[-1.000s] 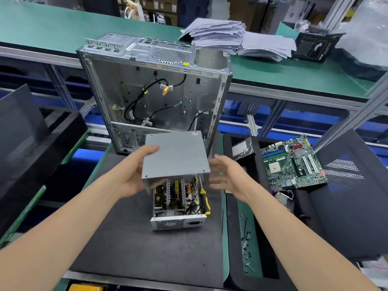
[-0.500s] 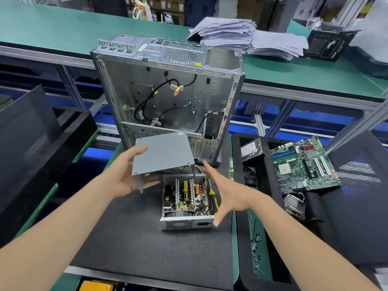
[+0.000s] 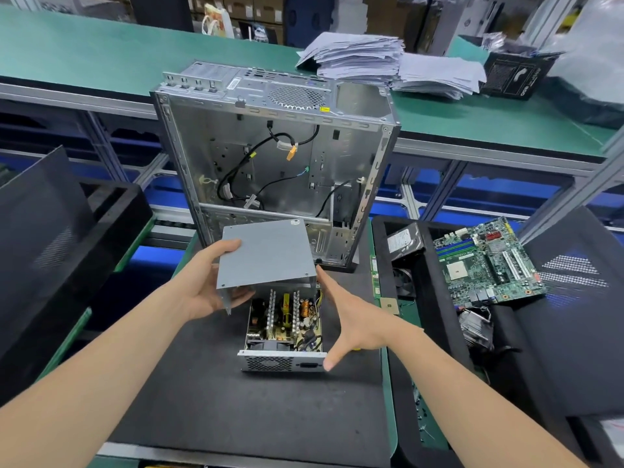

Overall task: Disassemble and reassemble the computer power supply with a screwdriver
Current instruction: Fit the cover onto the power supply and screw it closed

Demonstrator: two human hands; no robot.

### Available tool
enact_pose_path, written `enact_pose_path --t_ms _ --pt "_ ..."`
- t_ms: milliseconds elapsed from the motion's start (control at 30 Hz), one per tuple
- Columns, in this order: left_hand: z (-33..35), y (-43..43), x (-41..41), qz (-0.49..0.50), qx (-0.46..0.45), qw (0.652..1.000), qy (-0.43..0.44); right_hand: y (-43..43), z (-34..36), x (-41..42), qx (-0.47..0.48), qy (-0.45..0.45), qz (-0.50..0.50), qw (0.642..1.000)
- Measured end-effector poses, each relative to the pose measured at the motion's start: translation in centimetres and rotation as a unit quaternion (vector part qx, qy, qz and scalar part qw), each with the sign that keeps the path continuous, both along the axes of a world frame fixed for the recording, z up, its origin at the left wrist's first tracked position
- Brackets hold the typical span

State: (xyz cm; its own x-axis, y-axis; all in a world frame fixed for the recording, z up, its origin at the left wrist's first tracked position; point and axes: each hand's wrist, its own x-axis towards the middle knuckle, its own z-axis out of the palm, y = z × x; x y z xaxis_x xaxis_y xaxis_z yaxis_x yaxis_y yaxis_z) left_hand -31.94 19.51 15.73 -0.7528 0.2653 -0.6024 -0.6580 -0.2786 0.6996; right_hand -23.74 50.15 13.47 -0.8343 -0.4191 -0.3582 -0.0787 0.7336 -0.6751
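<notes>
Black mat (image 3: 202, 417), open power supply (image 3: 282, 361) on it, computer case (image 3: 270, 170) upright behind

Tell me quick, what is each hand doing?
Left hand: holds the cover, thumb on top.
Right hand: open, fingers spread beside the power supply.

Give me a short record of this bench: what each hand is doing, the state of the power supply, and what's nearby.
power supply base: open, circuit board exposed, on the black mat
cover: off, tilted above the base's far end
left hand: grips the cover's left edge, thumb on top
right hand: fingers spread straight at the base's right side
behind: computer case, upright, open, cables inside
right: motherboard
</notes>
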Motion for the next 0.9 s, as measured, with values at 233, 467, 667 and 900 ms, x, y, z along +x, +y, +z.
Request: enact_pose_path --t_ms 233,467,667,900 --pt "0.6 0.7 -0.3 -0.079 0.036 0.996 0.005 0.4 1.3 -0.7 -0.301 -0.071 -0.209 0.928" --pt "3.3 1.3 -2.1 -0.082 0.033 0.996 0.033 -2.8 2.1 -4.1 -0.077 0.026 -0.308 0.948" --pt "4.7 0.1 -4.0 -0.006 0.048 0.999 -0.002 -5.0 0.3 -5.8 0.032 -0.014 -0.231 0.972" --pt "4.9 -1.3 -4.8 -0.008 0.058 0.998 -0.019 -5.2 0.1 -5.2 0.047 0.025 -0.190 0.980"
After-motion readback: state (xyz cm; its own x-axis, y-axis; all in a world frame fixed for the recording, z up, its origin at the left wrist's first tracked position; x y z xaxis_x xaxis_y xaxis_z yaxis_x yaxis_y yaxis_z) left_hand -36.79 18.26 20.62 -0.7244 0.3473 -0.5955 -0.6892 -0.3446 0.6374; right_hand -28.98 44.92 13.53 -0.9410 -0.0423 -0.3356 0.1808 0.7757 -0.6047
